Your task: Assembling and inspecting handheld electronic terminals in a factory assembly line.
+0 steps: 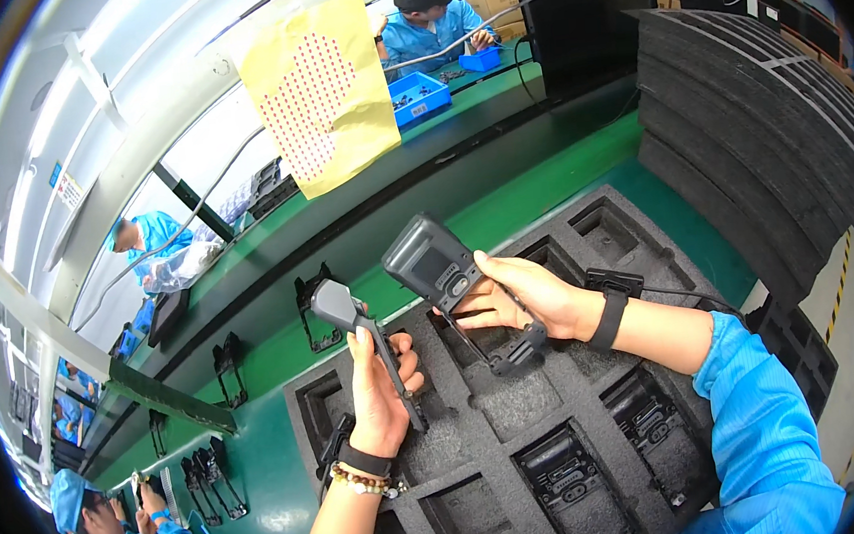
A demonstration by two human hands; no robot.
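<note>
My left hand is closed around the frame of a dark grey device with a boxy head, seen nearly edge-on. In my right hand is a similar black device, tilted, its boxy head up to the left and its open frame running down to a narrow end bar. Thumb and fingers grip it near the head. Both are above a black foam tray with rectangular pockets. Black units lie in a few near-right pockets; other pockets show bare foam. Dark bands circle both wrists, with a bead bracelet on the left.
More black frame devices lie on the green bench at left. Stacked black foam trays rise at right. A yellow sheet hangs ahead, near a dark monitor and blue bin. Co-workers in blue sit around.
</note>
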